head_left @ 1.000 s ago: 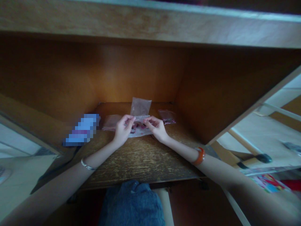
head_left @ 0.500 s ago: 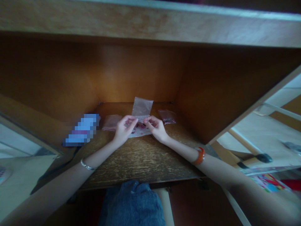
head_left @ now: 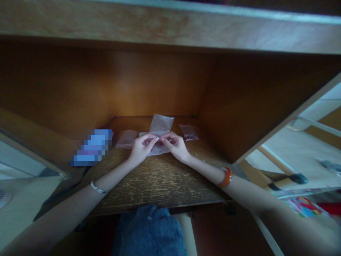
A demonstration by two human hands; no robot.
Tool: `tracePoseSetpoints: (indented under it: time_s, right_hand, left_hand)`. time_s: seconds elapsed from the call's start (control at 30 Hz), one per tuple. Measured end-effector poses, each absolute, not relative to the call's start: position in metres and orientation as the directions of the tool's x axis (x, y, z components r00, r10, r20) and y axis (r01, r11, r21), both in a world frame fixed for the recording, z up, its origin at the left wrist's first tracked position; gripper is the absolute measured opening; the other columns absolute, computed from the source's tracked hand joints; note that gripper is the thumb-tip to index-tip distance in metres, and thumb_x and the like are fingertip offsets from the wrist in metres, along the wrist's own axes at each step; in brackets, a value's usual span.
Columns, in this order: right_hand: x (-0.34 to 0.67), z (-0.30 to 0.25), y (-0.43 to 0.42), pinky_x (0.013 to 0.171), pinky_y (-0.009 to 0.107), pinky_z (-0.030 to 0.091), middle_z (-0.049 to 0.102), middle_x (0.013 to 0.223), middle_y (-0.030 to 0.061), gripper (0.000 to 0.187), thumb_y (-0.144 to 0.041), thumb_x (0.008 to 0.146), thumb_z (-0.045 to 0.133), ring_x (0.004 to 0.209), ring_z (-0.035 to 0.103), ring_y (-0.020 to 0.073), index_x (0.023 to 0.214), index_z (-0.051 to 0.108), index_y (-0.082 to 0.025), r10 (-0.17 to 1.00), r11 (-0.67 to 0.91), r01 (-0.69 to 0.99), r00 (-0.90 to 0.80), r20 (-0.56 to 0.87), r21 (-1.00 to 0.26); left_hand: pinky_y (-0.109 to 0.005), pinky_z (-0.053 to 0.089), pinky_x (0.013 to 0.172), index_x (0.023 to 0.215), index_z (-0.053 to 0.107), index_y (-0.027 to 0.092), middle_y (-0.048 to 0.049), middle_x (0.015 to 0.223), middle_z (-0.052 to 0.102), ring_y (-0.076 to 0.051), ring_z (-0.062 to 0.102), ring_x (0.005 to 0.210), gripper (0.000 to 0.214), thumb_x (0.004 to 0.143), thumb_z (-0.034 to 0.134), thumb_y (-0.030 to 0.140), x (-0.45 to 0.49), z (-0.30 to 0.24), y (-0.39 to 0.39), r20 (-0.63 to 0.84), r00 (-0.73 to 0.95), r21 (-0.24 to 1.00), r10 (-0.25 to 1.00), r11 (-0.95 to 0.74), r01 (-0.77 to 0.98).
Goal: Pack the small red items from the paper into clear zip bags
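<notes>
Plastic bag [head_left: 162, 123], near edge pinched, 2 hands [head_left: 141, 146] [head_left: 178, 146]

left hand [head_left: 141, 148] and right hand [head_left: 178, 147] have drawn fingertips together; the clear bag [head_left: 162, 123] has shifted right.

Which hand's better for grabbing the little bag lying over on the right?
Probably the right hand: it's nearer the little bag. The left hand is farther off, beside the flat clear bags.

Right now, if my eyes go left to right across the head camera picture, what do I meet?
Blurred-out blue thing, flat clear bags, left hand, middle clear bag, right hand, bag of little pinkish bits, orange bangle.
</notes>
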State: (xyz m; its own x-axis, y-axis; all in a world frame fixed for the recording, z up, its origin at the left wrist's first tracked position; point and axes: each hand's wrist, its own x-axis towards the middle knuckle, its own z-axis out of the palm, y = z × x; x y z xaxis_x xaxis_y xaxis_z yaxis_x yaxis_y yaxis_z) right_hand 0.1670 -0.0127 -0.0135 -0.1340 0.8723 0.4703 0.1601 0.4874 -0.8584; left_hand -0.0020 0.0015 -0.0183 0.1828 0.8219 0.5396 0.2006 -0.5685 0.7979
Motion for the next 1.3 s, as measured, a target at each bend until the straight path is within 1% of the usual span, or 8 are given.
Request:
tracePoseSetpoints:
  time_s: [0.2, 0.47, 0.77, 0.9, 1.0, 1.07, 1.17, 1.3]
  right_hand:
    - [0.1663, -0.0136, -0.0133, 0.066, 0.027, 0.043, 0.063, 0.078, 0.0034, 0.02, -0.036, 0.086, 0.058, 0.072, 0.056, 0.0137, 0.079, 0.063, -0.018, 0.856, 0.516, 0.189, -0.144, 0.496, -0.836]
    - [0.1662, -0.0128, -0.0146, 0.063, 0.026, 0.043, 0.063, 0.079, 0.0042, 0.019, -0.033, 0.086, 0.057, 0.072, 0.056, 0.0135, 0.078, 0.063, -0.017, 0.841, 0.541, 0.215, -0.14, 0.522, -0.813]
    - [0.1662, -0.016, -0.0138, 0.057, 0.023, 0.042, 0.065, 0.073, 0.0019, 0.022, -0.037, 0.082, 0.062, 0.064, 0.054, 0.0111, 0.076, 0.064, -0.016, 0.857, 0.515, 0.213, -0.121, 0.5, -0.83]
    - [0.1658, -0.0176, -0.0126, 0.068, 0.027, 0.048, 0.07, 0.087, 0.0062, 0.022, -0.036, 0.083, 0.06, 0.077, 0.061, 0.0146, 0.085, 0.068, -0.015, 0.837, 0.546, 0.189, -0.156, 0.524, -0.816]
    - [0.166, -0.0179, -0.0126, 0.077, 0.03, 0.049, 0.07, 0.094, 0.0082, 0.02, -0.033, 0.082, 0.06, 0.085, 0.063, 0.0165, 0.09, 0.069, -0.015, 0.821, 0.571, 0.186, -0.137, 0.554, -0.8]
    - [0.1667, -0.0176, -0.013, 0.077, 0.03, 0.049, 0.071, 0.089, 0.0071, 0.018, -0.03, 0.081, 0.061, 0.081, 0.063, 0.0163, 0.087, 0.068, -0.015, 0.813, 0.582, 0.186, -0.136, 0.565, -0.792]
    - [0.1682, -0.0168, -0.0139, 0.068, 0.028, 0.049, 0.069, 0.08, 0.0052, 0.016, -0.029, 0.079, 0.062, 0.073, 0.061, 0.0151, 0.08, 0.067, -0.015, 0.814, 0.58, 0.172, -0.154, 0.56, -0.796]
    - [0.1683, -0.015, -0.0149, 0.066, 0.027, 0.048, 0.069, 0.079, 0.0041, 0.017, -0.032, 0.078, 0.064, 0.071, 0.06, 0.0146, 0.079, 0.066, -0.015, 0.836, 0.547, 0.151, -0.155, 0.527, -0.823]
  left_hand:
    - [-0.026, 0.052, 0.067, 0.08, 0.068, 0.018, -0.0027, 0.078, 0.07, -0.015, 0.065, 0.073, 0.015, 0.083, 0.061, 0.031, -0.0012, -0.018, 0.0006, 0.572, 0.184, 0.767, 0.799, -0.601, 0.224]
    - [-0.025, 0.052, 0.064, 0.08, 0.069, 0.017, -0.0036, 0.079, 0.071, -0.016, 0.065, 0.072, 0.017, 0.083, 0.062, 0.032, -0.0015, -0.0178, -0.0004, 0.562, 0.173, 0.773, 0.809, -0.588, 0.237]
    - [-0.025, 0.054, 0.068, 0.085, 0.072, 0.016, -0.0055, 0.084, 0.074, -0.016, 0.067, 0.074, 0.024, 0.086, 0.058, 0.035, -0.0009, -0.0161, -0.003, 0.602, 0.196, 0.733, 0.774, -0.633, 0.25]
    - [-0.028, 0.055, 0.077, 0.089, 0.073, 0.016, -0.006, 0.091, 0.074, -0.018, 0.069, 0.082, 0.025, 0.087, 0.056, 0.034, -0.0011, -0.0163, -0.002, 0.619, 0.247, 0.705, 0.745, -0.666, 0.242]
    - [-0.028, 0.055, 0.079, 0.089, 0.073, 0.015, -0.0069, 0.092, 0.074, -0.018, 0.069, 0.084, 0.023, 0.086, 0.056, 0.031, -0.0017, -0.017, 0.0001, 0.636, 0.261, 0.687, 0.726, -0.687, 0.237]
    - [-0.029, 0.055, 0.079, 0.088, 0.073, 0.014, -0.0075, 0.094, 0.074, -0.018, 0.069, 0.085, 0.023, 0.085, 0.057, 0.03, -0.0019, -0.0182, 0.0014, 0.639, 0.259, 0.683, 0.724, -0.69, 0.24]
    - [-0.031, 0.054, 0.083, 0.09, 0.073, 0.015, -0.0073, 0.096, 0.074, -0.019, 0.069, 0.088, 0.023, 0.085, 0.057, 0.032, -0.0017, -0.02, 0.0018, 0.628, 0.253, 0.686, 0.736, -0.677, 0.266]
    - [-0.029, 0.053, 0.082, 0.092, 0.073, 0.016, -0.0061, 0.095, 0.074, -0.018, 0.069, 0.087, 0.024, 0.087, 0.055, 0.031, -0.0009, -0.0201, 0.0, 0.628, 0.243, 0.68, 0.739, -0.673, 0.29]
